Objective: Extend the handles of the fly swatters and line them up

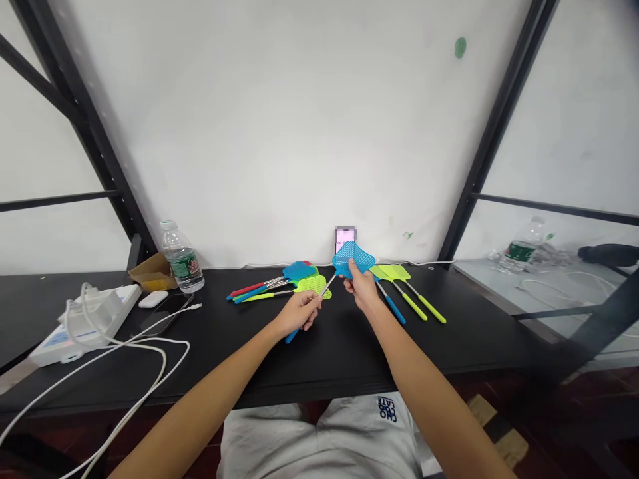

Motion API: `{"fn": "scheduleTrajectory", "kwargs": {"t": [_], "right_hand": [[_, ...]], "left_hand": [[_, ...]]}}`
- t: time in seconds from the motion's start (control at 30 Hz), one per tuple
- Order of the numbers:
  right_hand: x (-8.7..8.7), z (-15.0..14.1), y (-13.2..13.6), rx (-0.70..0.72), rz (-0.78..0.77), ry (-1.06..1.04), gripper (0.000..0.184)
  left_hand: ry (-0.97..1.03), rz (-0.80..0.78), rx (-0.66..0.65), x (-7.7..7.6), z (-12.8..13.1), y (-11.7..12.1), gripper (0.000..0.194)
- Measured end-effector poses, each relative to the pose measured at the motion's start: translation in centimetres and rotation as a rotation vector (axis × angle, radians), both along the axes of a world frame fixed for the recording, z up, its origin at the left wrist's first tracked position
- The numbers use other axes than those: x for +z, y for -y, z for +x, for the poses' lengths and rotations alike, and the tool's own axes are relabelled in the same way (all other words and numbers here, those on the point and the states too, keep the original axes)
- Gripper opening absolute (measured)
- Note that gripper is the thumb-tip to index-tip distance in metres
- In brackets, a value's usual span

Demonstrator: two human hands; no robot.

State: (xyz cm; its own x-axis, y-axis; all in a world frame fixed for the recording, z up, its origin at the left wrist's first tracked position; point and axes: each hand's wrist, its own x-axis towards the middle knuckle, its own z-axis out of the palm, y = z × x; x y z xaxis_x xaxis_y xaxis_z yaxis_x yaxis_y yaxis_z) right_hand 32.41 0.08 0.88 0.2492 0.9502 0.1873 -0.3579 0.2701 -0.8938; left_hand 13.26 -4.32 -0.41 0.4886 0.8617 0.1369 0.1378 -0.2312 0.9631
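Observation:
A blue fly swatter (344, 256) is held slanting above the black table, between both my hands. My left hand (301, 311) is closed round its metal shaft, and the blue handle end sticks out below the fist. At the swatter's head, my right hand (360, 285) pinches the perforated blade, thumb on top. To the left lies a pile of fly swatters (299, 271) with blue, green and red parts, their handles pointing left. On the right, green fly swatters (399, 273) and a blue-handled one (394, 309) lie with handles towards me.
A lit phone (345, 234) leans on the wall behind the swatter. At left are a water bottle (183, 259), a cardboard box (156, 271), a white case (153, 299), a dark phone (172, 311) and a power strip (90, 326) with loose white cables. Black rack posts flank the table (349, 366).

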Motion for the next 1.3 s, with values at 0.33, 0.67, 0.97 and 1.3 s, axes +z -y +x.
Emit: {"fn": "scheduleTrajectory", "kwargs": {"t": [0.33,0.67,0.97,1.3], "right_hand": [[-0.1,0.2,0.2,0.038,0.004,0.059,0.04],[-0.6,-0.7,0.7,0.187,0.037,0.117,0.037],[-1.2,-2.2,1.1,0.212,0.037,0.1,0.035],[-0.9,-2.5,1.5,0.299,0.042,0.059,0.037]], "left_hand": [[0.007,-0.043,0.005,-0.1,-0.2,0.0,0.041],[0.062,-0.031,-0.003,-0.2,0.0,0.2,0.044],[0.097,-0.049,0.009,-0.4,0.3,0.4,0.047],[0.235,-0.198,-0.124,0.2,0.3,0.5,0.042]]}}
